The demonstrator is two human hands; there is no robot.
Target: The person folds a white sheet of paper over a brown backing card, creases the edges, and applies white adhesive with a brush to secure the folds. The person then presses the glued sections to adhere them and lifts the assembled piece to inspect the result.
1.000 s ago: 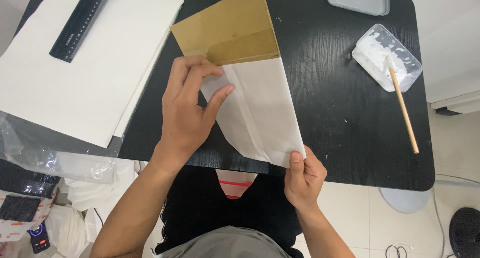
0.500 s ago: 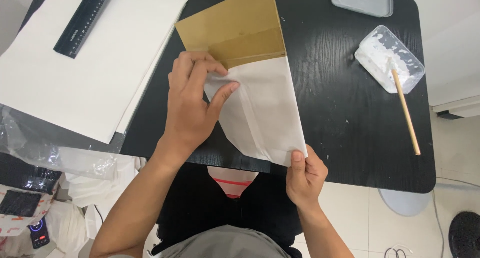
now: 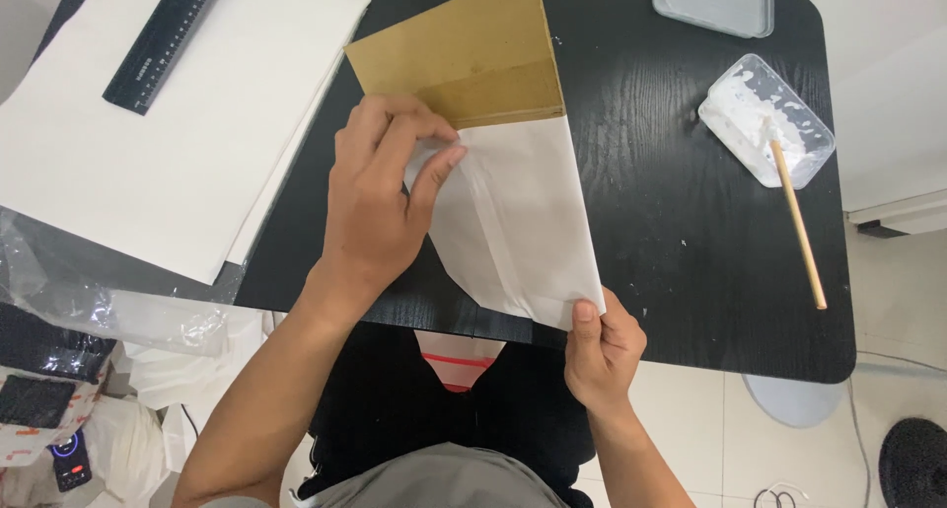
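Note:
A folded white sheet of paper [image 3: 518,217] lies on the black table [image 3: 671,222], its top edge over a brown cardboard piece [image 3: 464,54]. My left hand [image 3: 380,197] presses flat on the paper's left fold, fingers bent at its upper left corner. My right hand [image 3: 602,345] pinches the paper's lower right corner at the table's near edge.
A stack of large white sheets [image 3: 187,123] with a black ruler [image 3: 163,39] on top lies at the left. At the right stands a clear plastic tub of white paste [image 3: 764,118] with a wooden stick [image 3: 799,227] in it, and a clear lid [image 3: 715,0] behind.
My left hand has slid slightly up the fold towards the cardboard. My right hand keeps its pinch on the lower corner.

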